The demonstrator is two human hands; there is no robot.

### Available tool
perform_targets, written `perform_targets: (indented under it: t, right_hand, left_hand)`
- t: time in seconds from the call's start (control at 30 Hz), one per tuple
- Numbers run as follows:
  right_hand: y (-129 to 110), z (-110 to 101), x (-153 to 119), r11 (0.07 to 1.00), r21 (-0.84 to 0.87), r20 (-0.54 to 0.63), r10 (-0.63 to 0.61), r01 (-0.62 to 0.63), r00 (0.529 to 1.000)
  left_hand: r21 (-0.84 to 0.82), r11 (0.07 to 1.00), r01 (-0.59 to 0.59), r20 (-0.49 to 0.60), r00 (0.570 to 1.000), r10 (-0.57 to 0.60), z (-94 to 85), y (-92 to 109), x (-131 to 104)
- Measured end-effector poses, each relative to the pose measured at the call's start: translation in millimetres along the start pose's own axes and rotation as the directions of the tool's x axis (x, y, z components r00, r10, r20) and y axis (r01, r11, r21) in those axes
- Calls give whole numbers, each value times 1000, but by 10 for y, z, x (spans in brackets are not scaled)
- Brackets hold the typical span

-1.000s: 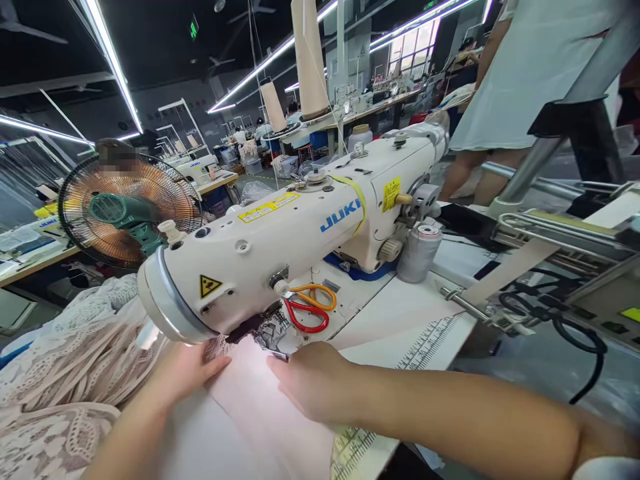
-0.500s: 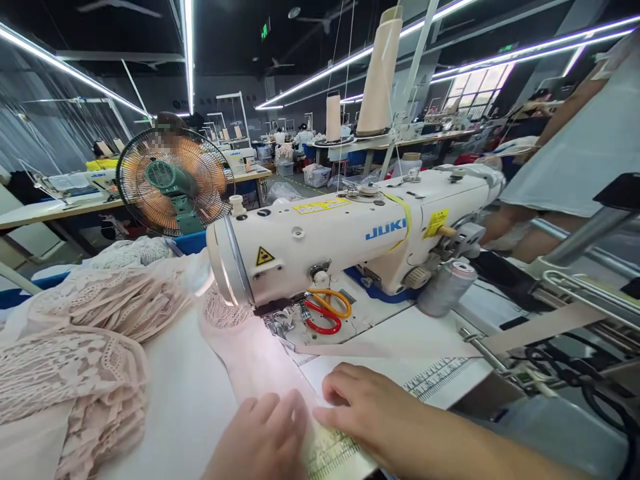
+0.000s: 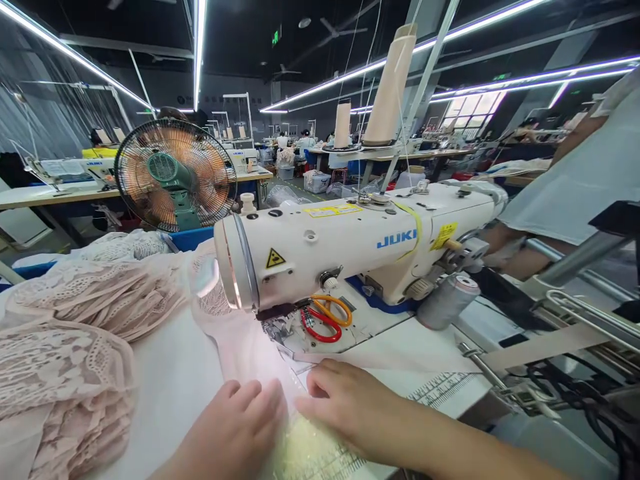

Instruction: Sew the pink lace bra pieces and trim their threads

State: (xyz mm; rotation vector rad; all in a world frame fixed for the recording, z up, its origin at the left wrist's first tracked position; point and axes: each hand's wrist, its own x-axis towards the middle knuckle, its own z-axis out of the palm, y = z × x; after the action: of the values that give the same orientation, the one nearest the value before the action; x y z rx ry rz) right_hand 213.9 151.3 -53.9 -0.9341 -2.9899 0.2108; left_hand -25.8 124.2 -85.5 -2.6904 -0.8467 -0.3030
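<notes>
A strip of pale pink fabric (image 3: 245,353) with a lace end runs under the head of a white sewing machine (image 3: 320,247), lit by its lamp. My left hand (image 3: 240,423) is closed, fingers bent down on the near part of this fabric. Beside it, my right hand (image 3: 350,407) pinches the fabric's right edge between thumb and bent forefinger. The fingertips are partly hidden and slightly blurred. A pale elastic band (image 3: 400,355) comes in from the right towards the presser foot. Scissors with red and orange handles (image 3: 325,323) lie behind the foot.
Piles of pink lace pieces (image 3: 70,373) cover the table's left side. A grey thread cone (image 3: 447,303) stands at right, near a metal band guide (image 3: 483,363). A printed ruler (image 3: 445,389) marks the front edge. Behind are a fan (image 3: 175,177) and a standing person (image 3: 575,173).
Both hands have shifted left and a little closer to the machine's foot, still on the fabric. The camera view has tilted slightly, so the machine appears a little lower and farther right.
</notes>
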Motion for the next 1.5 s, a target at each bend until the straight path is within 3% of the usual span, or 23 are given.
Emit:
perform_targets:
  t: [0.47,0.87,0.97,1.13,1.37,1.5]
  right_hand:
    - [46,-65,270,990,-140,34,31,-26,999]
    - [-17,-115,477,974,-148,149,196,-174,969]
    - [-83,-213,551,960,-146,227,269,-241,936]
    - [-217,-343,705,922,-218,407,383,-319,829]
    - [-265,-249,771,917,-257,402,390,-306,829]
    - [-257,-79,699,894,-222,270,439,-389,857]
  left_hand:
    - [-9,999,-48,46,998,48,-42,-324,50]
    - [26,999,-40,80,996,38,36,-572,72]
    - [19,999,-31,116,993,29,18,-632,97]
    - [14,1000,-9,123,992,8,42,-734,105]
    - [47,999,12,188,982,-21,67,-887,133]
    - [50,997,65,194,978,-74,108,-978,107]
